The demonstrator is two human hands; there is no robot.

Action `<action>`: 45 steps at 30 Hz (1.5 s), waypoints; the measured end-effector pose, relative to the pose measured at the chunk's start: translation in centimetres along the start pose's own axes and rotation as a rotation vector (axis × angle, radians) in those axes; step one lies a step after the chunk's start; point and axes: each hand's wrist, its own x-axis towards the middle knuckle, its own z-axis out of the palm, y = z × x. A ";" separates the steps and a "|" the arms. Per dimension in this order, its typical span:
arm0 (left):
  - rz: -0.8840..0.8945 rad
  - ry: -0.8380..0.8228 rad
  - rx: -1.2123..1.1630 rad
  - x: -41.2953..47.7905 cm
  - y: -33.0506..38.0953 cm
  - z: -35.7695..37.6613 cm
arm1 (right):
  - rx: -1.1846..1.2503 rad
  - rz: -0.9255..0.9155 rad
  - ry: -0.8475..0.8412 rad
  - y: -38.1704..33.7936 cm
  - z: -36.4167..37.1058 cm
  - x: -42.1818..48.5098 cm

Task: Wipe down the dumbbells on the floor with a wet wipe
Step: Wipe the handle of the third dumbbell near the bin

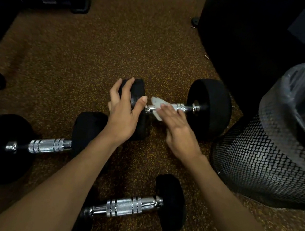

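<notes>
Dumbbells with black round rubber heads and knurled chrome handles lie on the brown speckled rubber floor, three of them. The far dumbbell sits just beside a black wire-mesh waste bin lined with a clear plastic bag. My left hand is clamped over the top of its left head, fingers curled around the rubber. My right hand presses a white wet wipe onto the chrome handle near that head, fingers laid flat over it. A second dumbbell lies to my left, and a third dumbbell lies nearest me, between my forearms.
</notes>
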 end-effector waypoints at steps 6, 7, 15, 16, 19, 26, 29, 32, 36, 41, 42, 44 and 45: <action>-0.016 -0.006 0.030 0.1 0.0 0.0 | -0.071 0.207 0.057 -2.3 0.2 6.1; -0.017 -0.007 0.031 0.1 0.0 0.0 | -0.087 0.194 0.055 -2.7 0.4 6.5; 0.005 0.010 0.018 0.0 -0.2 0.1 | 0.047 -0.038 0.074 -1.6 3.0 0.0; 0.002 0.012 0.017 0.0 -0.2 0.1 | 0.059 -0.024 0.058 -1.2 3.0 -0.7; -0.010 0.014 0.012 0.0 -0.1 0.2 | 0.120 0.079 0.070 -0.7 2.9 -2.2; -0.019 0.000 0.006 0.0 0.0 0.1 | 1.232 1.187 0.367 -2.3 1.1 0.8; -0.008 0.006 0.012 0.0 -0.1 0.1 | 2.069 1.288 0.426 -2.8 0.9 4.3; -0.014 0.005 0.016 0.0 -0.1 0.2 | 2.220 1.367 0.592 -4.2 1.0 6.6; -0.006 0.015 0.017 0.1 -0.1 0.2 | 2.184 1.412 0.729 -5.7 1.3 7.5; 0.006 0.016 -0.002 0.0 -0.3 0.2 | 2.254 1.402 0.503 -4.8 -0.5 5.7; 0.009 0.019 -0.002 0.0 -0.3 0.3 | 2.239 1.409 0.476 -4.7 -1.0 5.1; 0.014 0.020 -0.001 -0.1 -0.3 0.3 | 2.214 1.433 0.519 -4.5 -1.9 4.5; 0.012 0.020 0.000 -0.1 -0.3 0.3 | 2.206 1.430 0.564 -4.5 -1.9 4.7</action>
